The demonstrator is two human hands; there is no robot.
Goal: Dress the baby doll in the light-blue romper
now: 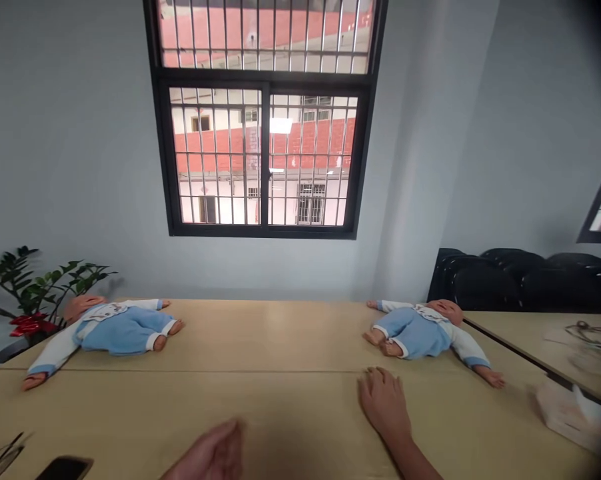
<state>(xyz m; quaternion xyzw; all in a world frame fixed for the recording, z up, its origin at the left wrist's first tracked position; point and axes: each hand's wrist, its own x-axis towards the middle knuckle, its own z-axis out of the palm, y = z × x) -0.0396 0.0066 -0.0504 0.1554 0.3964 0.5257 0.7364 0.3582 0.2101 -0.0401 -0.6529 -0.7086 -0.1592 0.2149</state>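
Two baby dolls in blue and white clothes lie on their backs on the light wooden table [275, 337]. One doll [123, 327] is at the left, its head toward the plant; the other doll [420, 330] is at the right, its head pointing right. My right hand [384, 403] rests palm down on the table just below the right doll's feet, fingers spread a little, holding nothing. Near the bottom centre, my left hand [215, 453] is turned on its side, slightly blurred, fingers loosely extended, with nothing visible in it. It touches neither doll.
A dark phone [65, 469] and thin glasses-like frames [3, 460] lie at the lower left. A tissue pack [573, 413] is at the lower right, cables [593, 337] beyond it. A potted plant [35, 287] stands left, black chairs [525, 277] back right, below a barred window [265, 153].
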